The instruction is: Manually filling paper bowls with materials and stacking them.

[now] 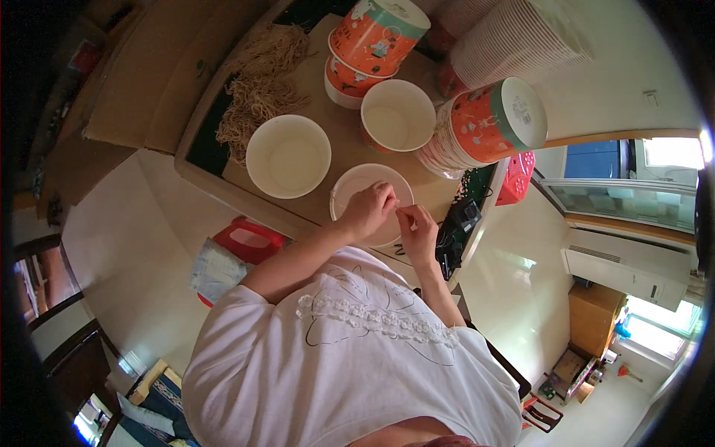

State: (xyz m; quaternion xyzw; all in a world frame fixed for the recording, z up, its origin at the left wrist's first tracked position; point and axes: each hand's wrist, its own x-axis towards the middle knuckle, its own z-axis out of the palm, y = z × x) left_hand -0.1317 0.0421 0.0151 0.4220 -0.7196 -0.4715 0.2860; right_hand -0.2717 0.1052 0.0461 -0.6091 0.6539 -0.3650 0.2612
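Note:
My left hand point(366, 208) and my right hand point(418, 232) meet over a white paper tub point(350, 179) at the table's near edge. Fingers of both hands are pinched together, the fingertips close to each other. What they hold, if anything, is too small to make out. Two more open tubs stand just beyond: a white one point(289, 156) to the left and another point(398, 115) behind. A heap of tan stringy strands point(261, 86) lies at the far left of the table.
Stacked orange-and-green paper tubs point(380, 45) stand at the back, with another stack point(484, 119) to the right. Tall nested tubs point(514, 48) lie behind. A black device with cables point(458, 231) sits by the right edge. A red stool point(249, 238) is at left, near a cardboard box point(164, 74).

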